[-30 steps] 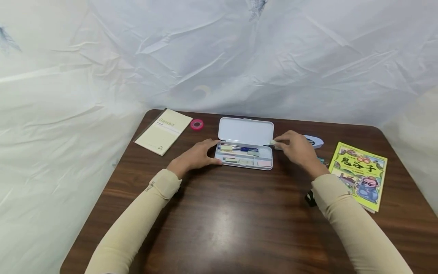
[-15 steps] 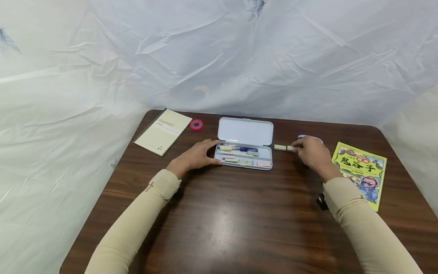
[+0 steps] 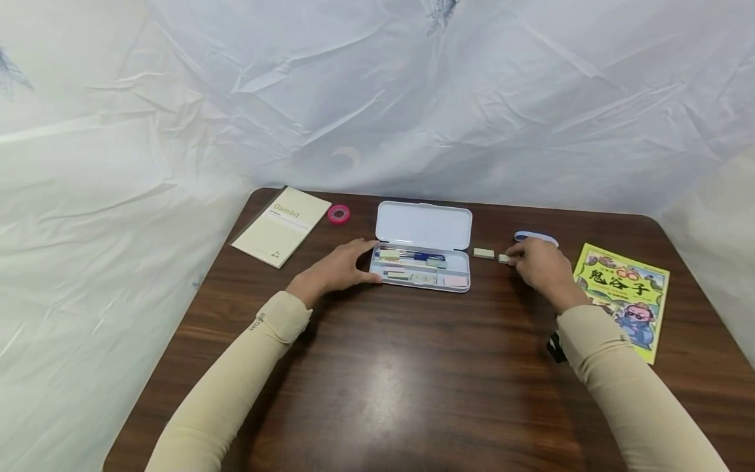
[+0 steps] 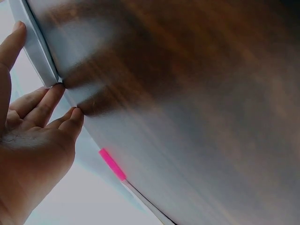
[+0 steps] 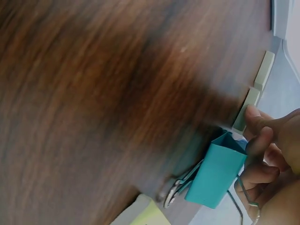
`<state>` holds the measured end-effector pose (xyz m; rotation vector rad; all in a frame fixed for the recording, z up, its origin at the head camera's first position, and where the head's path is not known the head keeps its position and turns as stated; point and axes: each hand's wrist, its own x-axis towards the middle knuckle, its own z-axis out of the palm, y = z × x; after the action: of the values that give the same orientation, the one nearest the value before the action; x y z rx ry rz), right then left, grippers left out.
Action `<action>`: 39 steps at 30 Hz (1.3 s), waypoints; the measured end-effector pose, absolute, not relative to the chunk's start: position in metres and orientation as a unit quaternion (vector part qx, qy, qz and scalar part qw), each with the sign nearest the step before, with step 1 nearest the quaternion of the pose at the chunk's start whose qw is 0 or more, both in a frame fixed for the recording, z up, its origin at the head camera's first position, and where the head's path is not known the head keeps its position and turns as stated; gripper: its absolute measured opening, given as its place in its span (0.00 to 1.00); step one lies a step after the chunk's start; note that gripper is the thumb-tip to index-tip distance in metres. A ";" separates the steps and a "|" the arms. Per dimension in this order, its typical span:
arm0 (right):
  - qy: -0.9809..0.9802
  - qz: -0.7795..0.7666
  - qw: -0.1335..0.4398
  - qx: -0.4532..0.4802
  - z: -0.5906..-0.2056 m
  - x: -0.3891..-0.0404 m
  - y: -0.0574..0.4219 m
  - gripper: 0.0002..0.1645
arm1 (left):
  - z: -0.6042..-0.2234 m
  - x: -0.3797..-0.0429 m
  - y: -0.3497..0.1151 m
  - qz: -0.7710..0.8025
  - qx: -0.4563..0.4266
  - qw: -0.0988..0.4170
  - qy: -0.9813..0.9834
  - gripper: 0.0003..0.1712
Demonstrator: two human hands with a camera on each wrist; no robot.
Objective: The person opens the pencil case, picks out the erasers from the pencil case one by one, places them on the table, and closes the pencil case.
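An open white pencil case lies at the table's middle back, with pens and small sticky-note pads in its tray. My left hand grips its left end, thumb at the front corner and fingers at the back; in the left wrist view the thumb and fingertips meet the case's edge. To the right of the case sits a pale eraser-like block. Just beyond it, my right hand pinches a second pale block, largely hidden by the fingers in the head view.
A teal binder clip stands near my right hand. Behind it is a blue-white oval object. A yellow comic book and a black object lie at right. A notebook and pink tape roll lie at left.
My right hand has moved right, from beside the case to the second pale block. That block has shifted slightly right, widening the gap between the two. My left hand stays put.
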<state>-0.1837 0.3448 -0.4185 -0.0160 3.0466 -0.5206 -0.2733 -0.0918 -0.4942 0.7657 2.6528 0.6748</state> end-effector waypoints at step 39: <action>0.984 -0.171 -0.018 -0.042 -0.408 -0.182 0.290 0.17 | -0.493 -0.271 -0.091 0.244 0.265 0.151 0.921 0.61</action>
<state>-0.1825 0.2901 -0.4079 -0.1333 3.1285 -0.5441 -0.2708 -0.0907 -0.4929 0.7603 2.6443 0.6999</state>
